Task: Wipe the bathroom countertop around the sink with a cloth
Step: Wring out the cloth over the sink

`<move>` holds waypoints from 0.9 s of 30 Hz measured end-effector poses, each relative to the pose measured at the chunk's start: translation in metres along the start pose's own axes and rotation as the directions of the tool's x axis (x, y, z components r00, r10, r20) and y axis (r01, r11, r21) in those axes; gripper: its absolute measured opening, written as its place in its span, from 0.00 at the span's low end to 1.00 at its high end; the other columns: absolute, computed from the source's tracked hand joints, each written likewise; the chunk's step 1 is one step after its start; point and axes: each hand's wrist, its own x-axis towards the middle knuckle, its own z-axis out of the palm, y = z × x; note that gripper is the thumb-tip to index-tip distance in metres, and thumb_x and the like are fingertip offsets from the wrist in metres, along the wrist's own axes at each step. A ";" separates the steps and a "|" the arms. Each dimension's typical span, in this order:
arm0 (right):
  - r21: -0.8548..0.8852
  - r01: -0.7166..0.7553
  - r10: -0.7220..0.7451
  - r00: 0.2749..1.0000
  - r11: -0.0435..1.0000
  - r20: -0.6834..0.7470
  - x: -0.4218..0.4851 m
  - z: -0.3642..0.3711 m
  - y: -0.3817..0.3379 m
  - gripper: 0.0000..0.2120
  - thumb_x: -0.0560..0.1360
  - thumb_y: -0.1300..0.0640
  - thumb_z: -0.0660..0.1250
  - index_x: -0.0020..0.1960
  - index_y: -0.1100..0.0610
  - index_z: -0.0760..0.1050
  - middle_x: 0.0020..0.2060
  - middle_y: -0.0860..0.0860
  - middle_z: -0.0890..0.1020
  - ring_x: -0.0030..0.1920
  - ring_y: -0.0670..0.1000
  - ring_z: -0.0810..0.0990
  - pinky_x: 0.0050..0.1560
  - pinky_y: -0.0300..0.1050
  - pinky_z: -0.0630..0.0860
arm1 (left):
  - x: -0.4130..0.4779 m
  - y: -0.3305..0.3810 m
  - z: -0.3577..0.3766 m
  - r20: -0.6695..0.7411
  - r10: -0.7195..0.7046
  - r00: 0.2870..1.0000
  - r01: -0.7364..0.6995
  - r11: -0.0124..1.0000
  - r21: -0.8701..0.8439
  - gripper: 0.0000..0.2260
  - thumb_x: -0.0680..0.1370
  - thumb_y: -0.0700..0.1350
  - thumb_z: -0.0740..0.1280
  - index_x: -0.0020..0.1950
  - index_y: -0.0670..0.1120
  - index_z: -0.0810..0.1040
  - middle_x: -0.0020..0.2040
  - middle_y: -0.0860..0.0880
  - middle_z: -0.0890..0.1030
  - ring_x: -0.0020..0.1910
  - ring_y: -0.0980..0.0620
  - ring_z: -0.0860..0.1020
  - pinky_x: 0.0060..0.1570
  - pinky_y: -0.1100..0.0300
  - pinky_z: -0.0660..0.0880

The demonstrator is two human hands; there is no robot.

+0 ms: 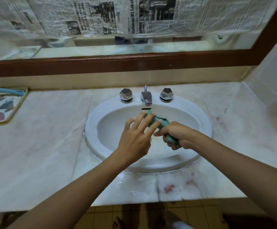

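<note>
A bunched green cloth (161, 122) hangs over the white oval sink (204, 129), just below the chrome spout (146, 97). My right hand (178, 136) grips the cloth's near end with curled fingers. My left hand (138, 138) reaches in from the left with its fingers spread and straight, the fingertips touching the cloth's far end. The pale marble countertop (48, 146) surrounds the sink, with a wet patch at its front edge.
Two chrome tap knobs (126, 95) (167, 94) flank the spout. A patterned tray (0, 106) with a blue toothbrush (10, 91) sits at the left. A brown-framed mirror (134, 63) covered in newspaper runs along the back. A white wall rises at the right.
</note>
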 end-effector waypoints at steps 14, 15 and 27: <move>-0.491 0.079 0.019 0.981 0.868 0.191 -0.019 -0.005 -0.013 0.10 0.68 0.66 0.67 0.34 0.59 0.67 0.22 0.54 0.66 0.20 0.50 0.63 0.26 0.37 0.61 | 0.047 -0.006 -0.003 0.243 0.150 0.958 -0.100 0.974 -0.204 0.08 0.67 0.45 0.70 0.39 0.41 0.76 0.31 0.45 0.79 0.24 0.41 0.75 0.25 0.60 0.64; -0.576 0.095 -0.034 0.993 0.812 0.115 -0.016 -0.004 -0.012 0.07 0.68 0.65 0.67 0.37 0.60 0.68 0.23 0.55 0.68 0.21 0.51 0.64 0.25 0.38 0.63 | 0.052 0.000 -0.009 0.401 0.110 0.909 -0.067 0.990 -0.120 0.08 0.71 0.45 0.69 0.44 0.41 0.78 0.36 0.44 0.81 0.29 0.41 0.75 0.29 0.58 0.64; -0.964 0.154 -0.553 0.833 0.216 0.009 0.003 -0.004 0.015 0.06 0.66 0.60 0.64 0.42 0.56 0.77 0.34 0.51 0.75 0.34 0.55 0.74 0.32 0.43 0.68 | 0.073 0.023 -0.003 0.829 -0.104 0.549 0.324 0.941 -0.096 0.04 0.74 0.40 0.63 0.39 0.46 0.70 0.35 0.49 0.69 0.34 0.48 0.72 0.32 0.58 0.69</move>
